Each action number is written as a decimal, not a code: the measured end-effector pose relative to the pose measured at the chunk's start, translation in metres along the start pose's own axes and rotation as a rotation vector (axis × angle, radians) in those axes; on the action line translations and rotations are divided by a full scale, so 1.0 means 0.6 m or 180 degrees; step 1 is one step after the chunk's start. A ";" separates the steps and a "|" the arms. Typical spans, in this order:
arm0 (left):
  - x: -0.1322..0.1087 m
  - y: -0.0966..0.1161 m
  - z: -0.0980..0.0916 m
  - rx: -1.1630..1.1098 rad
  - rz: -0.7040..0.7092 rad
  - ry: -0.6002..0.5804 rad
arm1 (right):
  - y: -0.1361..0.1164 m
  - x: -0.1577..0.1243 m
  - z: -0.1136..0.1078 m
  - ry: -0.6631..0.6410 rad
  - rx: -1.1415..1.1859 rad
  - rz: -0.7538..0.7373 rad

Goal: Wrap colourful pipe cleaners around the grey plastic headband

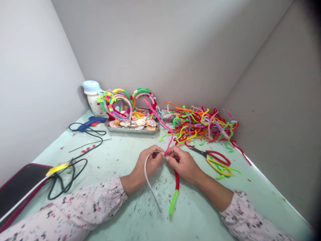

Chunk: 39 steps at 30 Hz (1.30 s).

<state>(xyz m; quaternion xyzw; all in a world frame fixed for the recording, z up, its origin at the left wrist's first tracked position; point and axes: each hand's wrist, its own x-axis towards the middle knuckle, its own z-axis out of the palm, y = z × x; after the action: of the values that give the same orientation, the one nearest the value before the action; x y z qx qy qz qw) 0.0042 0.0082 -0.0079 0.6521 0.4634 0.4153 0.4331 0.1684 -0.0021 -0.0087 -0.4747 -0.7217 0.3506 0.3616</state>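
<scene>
A thin grey headband (146,170) curves between my hands, its ends pointing down toward me. Its left side is bare; the other leg is wrapped in a red fuzzy section (177,180) and a bright green one (173,202). My left hand (148,164) is closed in a pinch on the band near its top. Just to the right, my right hand (185,165) pinches a pink pipe cleaner (171,130) against the band. The pink strand's long free end rises up and to the left. Fingers partly hide where strand and band meet.
A metal tray (132,131) of shells and finished headbands (120,103) stands behind. Right are piled pipe cleaners (200,124) and scissors (213,160). Left lie a blue glue gun (91,123), dark cord (72,179) and phone-like slab (22,182); a white cup (94,100) stands behind.
</scene>
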 end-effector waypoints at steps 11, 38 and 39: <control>0.003 -0.011 0.002 -0.0477 -0.0028 -0.0062 | 0.009 0.006 -0.002 0.0197 0.0489 0.0256; 0.016 -0.004 -0.008 -0.0314 -0.0437 -0.0711 | 0.019 0.005 -0.006 0.0047 0.0238 0.0162; 0.016 -0.005 -0.008 -0.0318 -0.0440 -0.0728 | 0.019 0.005 -0.006 0.0051 0.0255 0.0174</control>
<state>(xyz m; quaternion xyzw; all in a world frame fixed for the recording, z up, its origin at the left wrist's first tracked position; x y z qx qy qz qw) 0.0015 0.0189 -0.0081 0.6394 0.4335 0.3299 0.5425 0.1756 0.0046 -0.0162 -0.4822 -0.6909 0.3852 0.3764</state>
